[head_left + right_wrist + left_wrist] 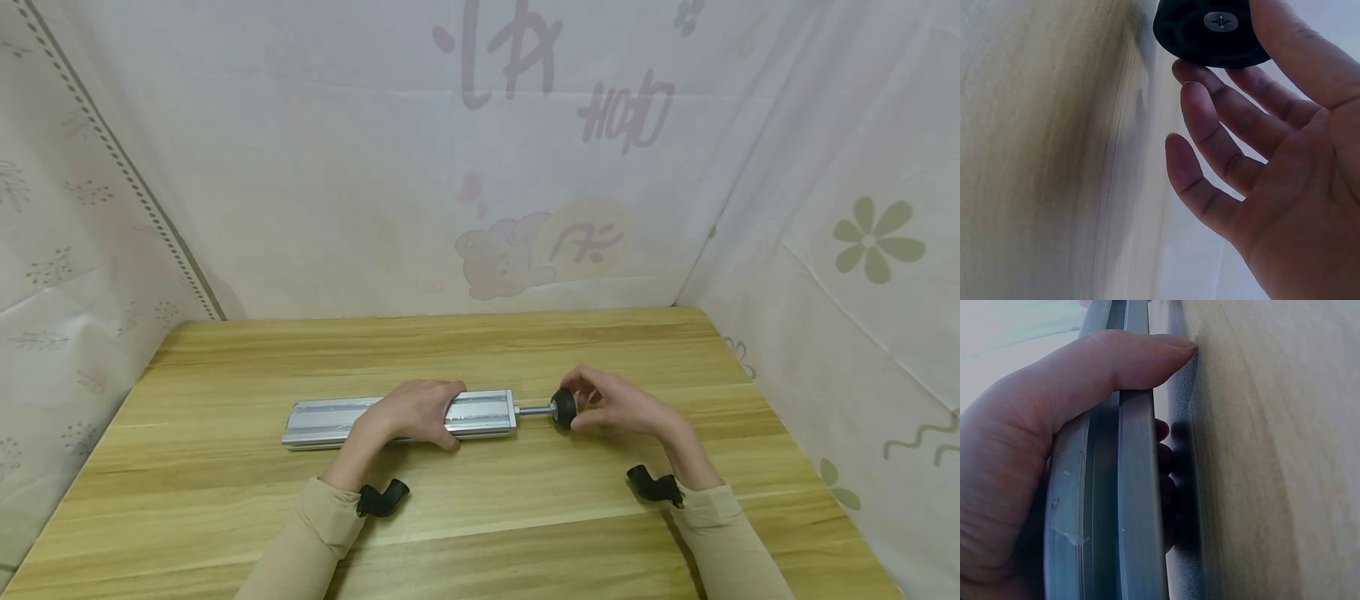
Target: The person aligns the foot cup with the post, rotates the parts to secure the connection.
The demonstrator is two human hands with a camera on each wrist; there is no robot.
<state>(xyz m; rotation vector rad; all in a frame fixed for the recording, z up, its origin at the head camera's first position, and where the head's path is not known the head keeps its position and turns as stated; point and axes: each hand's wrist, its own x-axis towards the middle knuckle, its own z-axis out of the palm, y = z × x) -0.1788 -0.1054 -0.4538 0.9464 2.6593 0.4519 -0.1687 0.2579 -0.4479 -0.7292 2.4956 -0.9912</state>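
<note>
A silver aluminium profile (483,408) lies lengthwise across the table. My left hand (416,411) grips it from above near its right part, thumb over the near side and fingers over the far side; the left wrist view shows the thumb across the grooved profile (1138,456) and fingertips beyond it. From the profile's right end a threaded rod (534,410) runs to a round black levelling foot (564,409). My right hand (618,403) pinches the foot's edge between thumb and fingers. In the right wrist view a cross-head screw (1220,22) shows in the foot's underside.
The wood-grain table (480,533) extends around the profile on all sides. Patterned cloth (337,183) hangs behind it and at both sides. Black camera mounts (383,498) sit on both wrists, close over the table.
</note>
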